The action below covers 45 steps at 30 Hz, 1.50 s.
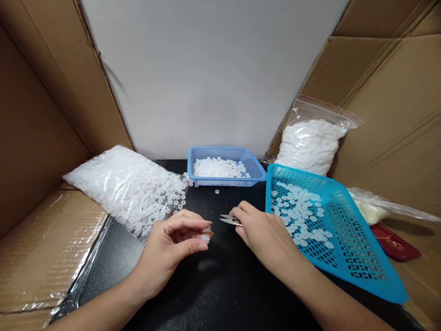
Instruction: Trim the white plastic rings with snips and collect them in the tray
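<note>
My left hand pinches a small white plastic ring between thumb and fingertips, just above the black table. My right hand is closed around small metal snips, whose blades point left toward the ring, a short gap away. Both hands hover over the middle of the table.
An open clear bag of white rings lies at left, spilling near my left hand. A small blue basket with rings stands at the back. A tilted turquoise basket holds rings at right. Another full bag leans behind it. Cardboard walls enclose both sides.
</note>
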Motion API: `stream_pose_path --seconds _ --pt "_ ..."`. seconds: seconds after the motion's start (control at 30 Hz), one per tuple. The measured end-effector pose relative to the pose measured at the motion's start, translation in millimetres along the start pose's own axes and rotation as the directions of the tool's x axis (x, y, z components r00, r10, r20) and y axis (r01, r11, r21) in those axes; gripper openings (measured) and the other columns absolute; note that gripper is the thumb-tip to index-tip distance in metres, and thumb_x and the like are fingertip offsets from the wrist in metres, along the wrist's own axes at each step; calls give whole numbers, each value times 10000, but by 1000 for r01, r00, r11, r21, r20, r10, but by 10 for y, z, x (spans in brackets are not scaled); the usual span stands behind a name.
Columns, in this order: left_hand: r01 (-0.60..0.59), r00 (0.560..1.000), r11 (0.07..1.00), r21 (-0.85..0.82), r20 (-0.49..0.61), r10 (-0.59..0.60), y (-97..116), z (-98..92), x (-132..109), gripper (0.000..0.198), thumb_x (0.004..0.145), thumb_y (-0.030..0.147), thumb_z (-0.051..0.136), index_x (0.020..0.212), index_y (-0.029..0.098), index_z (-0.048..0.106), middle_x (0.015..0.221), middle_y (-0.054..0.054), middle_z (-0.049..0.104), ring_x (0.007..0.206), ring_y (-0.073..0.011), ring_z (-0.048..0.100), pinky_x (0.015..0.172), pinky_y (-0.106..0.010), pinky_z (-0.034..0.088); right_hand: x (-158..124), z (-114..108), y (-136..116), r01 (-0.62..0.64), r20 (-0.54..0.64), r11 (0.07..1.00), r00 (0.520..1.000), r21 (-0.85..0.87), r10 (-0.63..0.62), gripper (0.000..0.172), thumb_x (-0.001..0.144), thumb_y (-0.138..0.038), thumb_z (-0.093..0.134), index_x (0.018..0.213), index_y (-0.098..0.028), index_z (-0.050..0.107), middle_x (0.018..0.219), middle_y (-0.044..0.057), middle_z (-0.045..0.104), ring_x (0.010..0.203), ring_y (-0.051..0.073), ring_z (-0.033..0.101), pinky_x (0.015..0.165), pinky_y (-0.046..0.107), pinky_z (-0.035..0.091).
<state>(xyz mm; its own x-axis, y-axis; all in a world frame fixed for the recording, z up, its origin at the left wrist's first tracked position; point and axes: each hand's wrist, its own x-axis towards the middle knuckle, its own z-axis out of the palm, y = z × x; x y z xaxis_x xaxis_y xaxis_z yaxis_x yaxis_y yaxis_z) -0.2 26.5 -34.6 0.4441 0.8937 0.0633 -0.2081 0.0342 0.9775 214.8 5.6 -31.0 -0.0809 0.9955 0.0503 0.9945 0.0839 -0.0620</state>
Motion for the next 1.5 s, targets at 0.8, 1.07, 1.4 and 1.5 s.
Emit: stream_pose_path --seconds 0.8,1.07,1.4,1.5 --pt "-35 997 997 -67 -73 30 123 132 -93 350 651 69 937 925 246 812 744 23 802 642 -114 729 620 -162 604 -183 113 -262 623 -618 299 776 722 -124 171 954 -359 722 1082 -247 741 875 11 665 735 123 632 632 223 513" --pt "75 996 968 -239 57 -63 56 76 -64 230 792 278 887 1011 242 827 803 0 806 723 -90 704 719 -148 564 -221 109 -272 517 -508 203 856 831 -98 204 866 -120 770 999 -273 741 890 -22 596 732 102 578 618 207 470" --pt "151 984 949 -276 135 -117 86 124 -59 264 755 231 914 1000 239 817 772 27 762 723 -81 692 715 -154 529 -238 113 -311 441 -430 124 897 889 -101 215 806 -115 786 955 -264 740 910 -12 575 788 119 580 631 217 470" --pt "164 982 942 -293 139 -128 109 153 -66 272 729 244 933 975 225 820 745 31 749 689 -72 681 680 -143 514 -242 110 -307 437 -426 117 898 892 -107 199 793 -131 807 937 -255 746 908 -6 576 730 106 548 549 192 425"
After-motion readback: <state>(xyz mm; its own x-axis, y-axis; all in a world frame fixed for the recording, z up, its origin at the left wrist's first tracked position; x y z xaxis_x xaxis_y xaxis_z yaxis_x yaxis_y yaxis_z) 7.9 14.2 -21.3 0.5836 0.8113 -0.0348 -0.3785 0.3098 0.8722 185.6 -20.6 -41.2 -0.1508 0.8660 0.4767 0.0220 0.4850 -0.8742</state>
